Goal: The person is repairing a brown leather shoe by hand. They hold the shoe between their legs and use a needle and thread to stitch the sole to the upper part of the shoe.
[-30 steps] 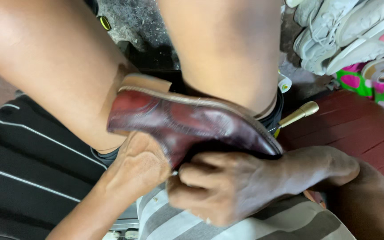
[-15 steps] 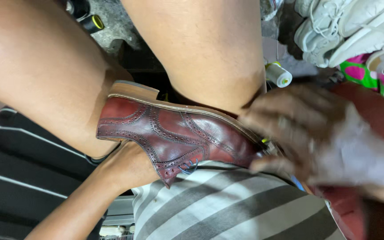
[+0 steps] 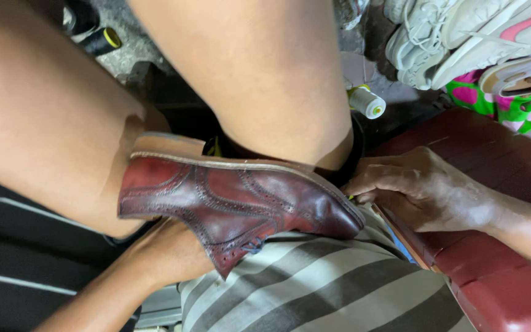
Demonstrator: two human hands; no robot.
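A: Bracing the burgundy brogue shoe [image 3: 235, 203] from beneath, the left hand [image 3: 167, 255] cups its underside at about seven o'clock; the fingers are hidden behind the leather, so I cannot tell how tightly they close.

B: And the right hand [image 3: 425, 190]?

A: It sits at three o'clock, fingers curled loosely, tips touching the toe where the pale sole edge [image 3: 228, 161] meets the upper. Whether it pinches anything small, I cannot tell.

B: Where is the shoe?

A: Lying on its side, wedged between the bare knees [image 3: 247, 80], over the striped cloth [image 3: 314, 289].

B: Good handling, in your view?

A: I'd judge so: keep the knees clamped and the left palm firm, so the toe stays steady under the fingertips.

B: Beyond that?

A: A red bench [image 3: 499, 283] at four o'clock, a thread spool [image 3: 367, 101] at one, pale sneakers [image 3: 462, 37] at two.
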